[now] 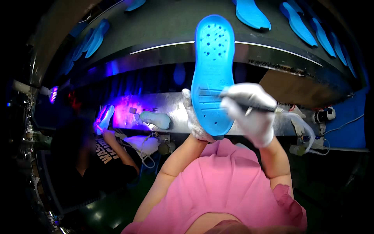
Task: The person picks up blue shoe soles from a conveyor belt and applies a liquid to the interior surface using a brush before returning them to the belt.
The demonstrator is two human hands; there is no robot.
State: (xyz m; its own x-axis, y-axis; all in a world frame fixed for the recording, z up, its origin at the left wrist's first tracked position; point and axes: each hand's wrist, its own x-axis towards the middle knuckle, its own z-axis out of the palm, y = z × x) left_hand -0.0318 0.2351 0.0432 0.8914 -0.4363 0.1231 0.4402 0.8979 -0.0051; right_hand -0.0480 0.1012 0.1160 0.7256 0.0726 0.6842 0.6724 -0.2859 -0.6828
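Upright in front of me is a bright blue shoe sole (212, 76) with a patch of small holes at its upper end and cross grooves lower down. My left hand (193, 119), in a white glove, grips its lower left edge, thumb showing beside it. My right hand (253, 113), also gloved and smeared by motion, closes around a slim dark pen-like tool (255, 107) over the sole's grooved part. A pale flexible hose (306, 124) trails from the tool's back end to the right. The tool's tip is too blurred to make out.
Beyond the metal bench (175, 103), a dark conveyor belt (167, 29) carries several blue soles (251, 15). At left sits a co-worker (113, 152) holding a sole under purple light. A pale green sole-shaped piece (155, 119) lies on the bench. White gloves (298, 121) rest at right.
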